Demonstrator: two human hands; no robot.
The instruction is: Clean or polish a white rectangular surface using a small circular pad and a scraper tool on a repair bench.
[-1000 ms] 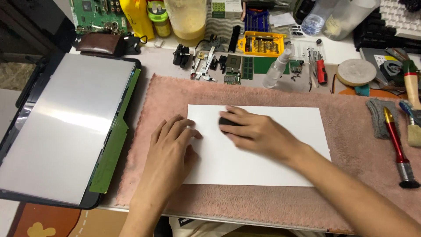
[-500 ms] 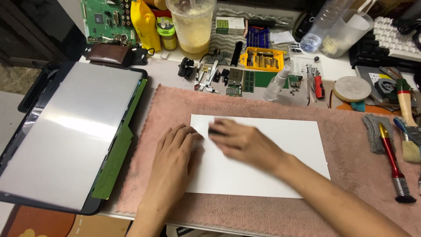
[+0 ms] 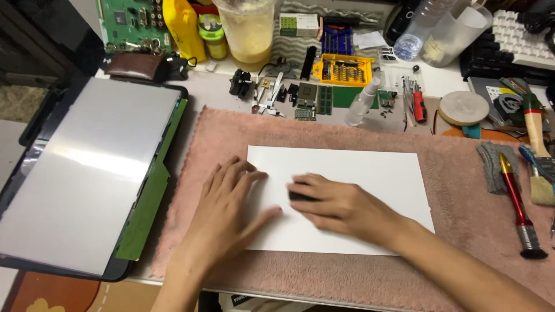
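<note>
Two hands rest on a white sheet [image 3: 370, 179] that lies flat on a pink towel [image 3: 462, 254] spread over the counter [image 3: 214, 95]. The left hand [image 3: 228, 211] lies palm down with fingers spread wide, holding nothing, across the sheet's left edge. The right hand [image 3: 335, 205] presses flat just beside it, fingers curled over a small dark object [image 3: 300, 196] that is mostly hidden; what it is cannot be told. The step in hand appears to be rubbing or smoothing the sheet's surface, the left hand steadying it. A further stroke would likely call for firm, even pressure while the sheet is kept from sliding on the towel. To the left, well apart, a large display panel [image 3: 87, 173] lies with a green strip [image 3: 151, 202] along its right edge. Beyond the towel stand a yellow bit case [image 3: 342, 70], a spray bottle [image 3: 363, 101] and small parts; a red-handled tool [image 3: 516, 202] and a brush [image 3: 536, 150] lie at the right.
</note>
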